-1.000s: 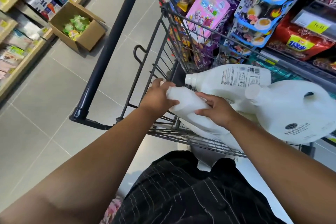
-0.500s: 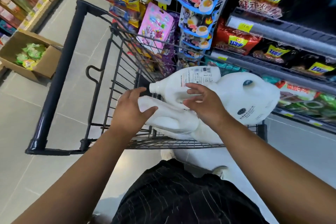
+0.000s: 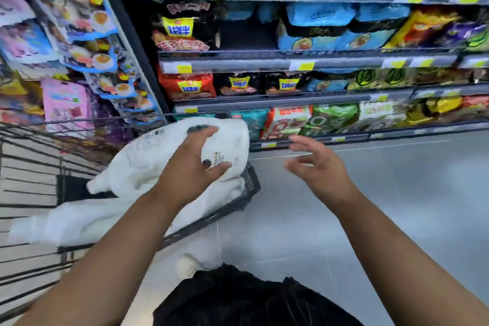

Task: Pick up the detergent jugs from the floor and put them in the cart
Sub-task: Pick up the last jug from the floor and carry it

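Two white detergent jugs lie on their sides in the black wire cart. The upper jug points its neck down to the left, and the lower jug lies blurred beneath it. My left hand rests flat on the upper jug with its fingers spread over the side and label. My right hand hovers to the right of the cart over the floor, fingers spread, holding nothing and touching nothing.
Store shelves packed with snack bags run across the back and right. A rack of hanging toy packets stands behind the cart. Grey floor stretches to the right. My shoe shows below the cart.
The view has swung to the right. My right hand has lifted off the jugs and moved out beside the cart. My left hand has shifted from the lower jug's neck onto the upper jug.
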Motion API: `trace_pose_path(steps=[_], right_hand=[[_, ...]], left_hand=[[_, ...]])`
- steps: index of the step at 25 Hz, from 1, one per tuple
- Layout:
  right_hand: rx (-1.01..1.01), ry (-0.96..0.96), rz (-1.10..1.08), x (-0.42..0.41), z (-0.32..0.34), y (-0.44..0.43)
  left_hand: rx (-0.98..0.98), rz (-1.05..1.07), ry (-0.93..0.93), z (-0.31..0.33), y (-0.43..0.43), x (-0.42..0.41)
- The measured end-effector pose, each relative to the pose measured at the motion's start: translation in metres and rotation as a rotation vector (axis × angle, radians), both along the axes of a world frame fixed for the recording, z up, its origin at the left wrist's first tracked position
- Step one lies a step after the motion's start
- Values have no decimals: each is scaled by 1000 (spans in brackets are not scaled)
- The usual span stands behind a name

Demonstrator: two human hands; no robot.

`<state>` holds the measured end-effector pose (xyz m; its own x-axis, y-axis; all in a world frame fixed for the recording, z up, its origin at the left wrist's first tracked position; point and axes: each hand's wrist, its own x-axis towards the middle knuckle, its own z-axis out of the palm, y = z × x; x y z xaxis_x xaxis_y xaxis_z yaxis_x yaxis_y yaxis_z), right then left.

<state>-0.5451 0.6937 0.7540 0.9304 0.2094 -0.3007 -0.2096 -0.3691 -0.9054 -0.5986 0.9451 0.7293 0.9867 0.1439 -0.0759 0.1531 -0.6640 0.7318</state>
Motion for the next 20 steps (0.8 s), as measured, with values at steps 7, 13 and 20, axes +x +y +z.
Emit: trace_pose_path(steps=[7,13,20], right_hand=[[-27,-111,-385,-15,25,-234],[2,-162,-777,-39,48,-388],[-75,-194,-1136,-26,54,-532]], left_hand=[[33,-358,-26,29,-215,64],[7,-646,-54,59,-393,136],[-111,-1018,-86,70,-602,232]])
